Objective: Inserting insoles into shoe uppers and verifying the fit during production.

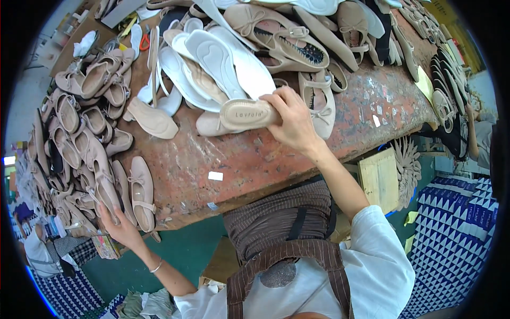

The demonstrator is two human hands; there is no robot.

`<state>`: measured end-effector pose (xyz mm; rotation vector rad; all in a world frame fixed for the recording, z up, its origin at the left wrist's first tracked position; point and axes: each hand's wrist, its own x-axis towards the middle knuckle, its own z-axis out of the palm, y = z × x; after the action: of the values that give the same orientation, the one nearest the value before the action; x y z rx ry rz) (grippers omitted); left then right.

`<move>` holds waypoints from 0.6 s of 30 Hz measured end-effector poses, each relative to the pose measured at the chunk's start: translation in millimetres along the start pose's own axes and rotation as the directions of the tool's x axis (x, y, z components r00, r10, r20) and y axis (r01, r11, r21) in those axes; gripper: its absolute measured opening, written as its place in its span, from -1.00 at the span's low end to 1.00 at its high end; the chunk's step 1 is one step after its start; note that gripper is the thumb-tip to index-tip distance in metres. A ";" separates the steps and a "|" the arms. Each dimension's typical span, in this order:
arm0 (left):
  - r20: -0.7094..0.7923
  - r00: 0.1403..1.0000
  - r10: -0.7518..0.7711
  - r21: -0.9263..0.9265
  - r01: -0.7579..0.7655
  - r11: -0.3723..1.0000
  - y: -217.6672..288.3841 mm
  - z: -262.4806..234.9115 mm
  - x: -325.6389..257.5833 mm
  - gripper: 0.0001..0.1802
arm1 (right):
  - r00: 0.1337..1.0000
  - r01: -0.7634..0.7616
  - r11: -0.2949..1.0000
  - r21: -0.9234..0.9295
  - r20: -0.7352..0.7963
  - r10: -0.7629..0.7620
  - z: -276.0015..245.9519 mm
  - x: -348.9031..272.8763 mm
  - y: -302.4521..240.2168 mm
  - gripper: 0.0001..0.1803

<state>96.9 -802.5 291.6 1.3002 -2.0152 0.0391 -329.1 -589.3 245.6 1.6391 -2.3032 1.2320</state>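
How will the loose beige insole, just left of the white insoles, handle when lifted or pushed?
The beige insole is probably light for its size, being thin. Its contoured, padded-looking surface suggests some flex. Lying flat, it would likely slide across the reddish table rather than roll.

The right forearm (340, 175) is slanting forward and leftward from the bent elbow, and the right hand (292, 118) is turning its back upward, its fingers (281, 98) curling in a closed grip. The left forearm (169, 272) is reaching forward and out to the left; the left hand (122, 227) is pointing forward, thumb and fingers standing apart, their grip being hard to judge.
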 end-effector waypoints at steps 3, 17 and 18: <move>0.109 0.992 -0.057 -0.496 0.104 0.862 114.2 46.9 7.3 -0.63 | 0.932 0.185 0.971 0.148 -0.340 -0.126 -12.5 -4.5 -9.8 -0.47; 0.217 0.880 0.423 -0.623 -0.209 0.754 412.7 238.0 71.6 -0.74 | 0.690 -0.432 0.126 0.893 0.238 0.684 -100.6 -93.8 -1.0 -0.36; 0.232 0.838 0.493 -0.696 -0.211 0.686 406.8 211.1 81.9 -0.72 | 0.679 -0.428 -0.017 0.904 0.334 0.653 -95.2 -102.7 2.3 -0.32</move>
<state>-364.6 -749.7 323.6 0.4598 -2.2950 -0.7514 -322.8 -450.2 260.9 0.2472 -2.0571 3.3350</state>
